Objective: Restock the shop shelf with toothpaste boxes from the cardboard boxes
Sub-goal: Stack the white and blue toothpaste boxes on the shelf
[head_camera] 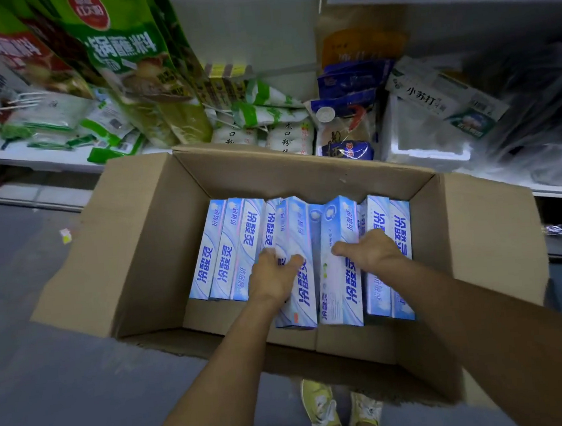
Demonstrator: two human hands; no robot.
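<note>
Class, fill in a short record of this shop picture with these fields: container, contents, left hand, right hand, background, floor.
container: open cardboard box, flaps spread, in front of the shelf
contents: row of pale blue toothpaste boxes lying side by side
left hand: grips a centre toothpaste box
right hand: grips the next box to the right
background: green food bags and white packets on the shelf
floor: yellow shoes below the box's near flap

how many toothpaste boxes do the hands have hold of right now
2. The left hand grips one toothpaste box near the middle of the carton; the right hand grips another just right of it. Fingers are partly hidden, so either may hold more.
</note>
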